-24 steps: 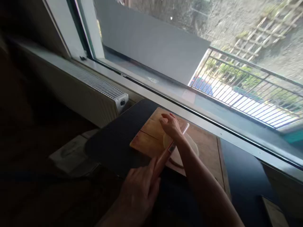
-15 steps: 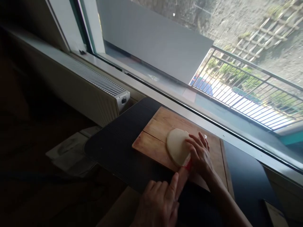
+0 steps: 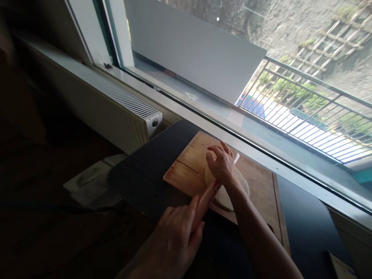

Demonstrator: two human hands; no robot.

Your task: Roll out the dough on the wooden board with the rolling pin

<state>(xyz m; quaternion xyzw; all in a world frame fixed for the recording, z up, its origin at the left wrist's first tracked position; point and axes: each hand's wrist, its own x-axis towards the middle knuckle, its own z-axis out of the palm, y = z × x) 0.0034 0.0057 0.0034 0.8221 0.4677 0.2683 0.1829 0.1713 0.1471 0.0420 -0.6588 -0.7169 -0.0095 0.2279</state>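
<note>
A flat round of pale dough (image 3: pixel 241 185) lies on a wooden board (image 3: pixel 186 170). Across it, at a slant, rests a pinkish rolling pin (image 3: pixel 205 200). My left hand (image 3: pixel 176 228) is closed round the pin's near end, beyond the board's front edge. Over the dough, my right hand (image 3: pixel 222 162) presses down on the pin with its palm, fingers stretched out and apart. The pin's pale far end shows past this hand. My right hand and forearm hide part of the dough.
The board sits on a dark table (image 3: pixel 139 174) against a window sill (image 3: pixel 252 155). A white radiator (image 3: pixel 124 116) stands at the left. A phone-like object (image 3: pixel 340 266) lies at the table's lower right. Papers (image 3: pixel 93 182) are below the table's left side.
Both hands and the rolling pin have moved left across the dough. More of the dough's right side now shows, and the pin's far end has come into sight.
</note>
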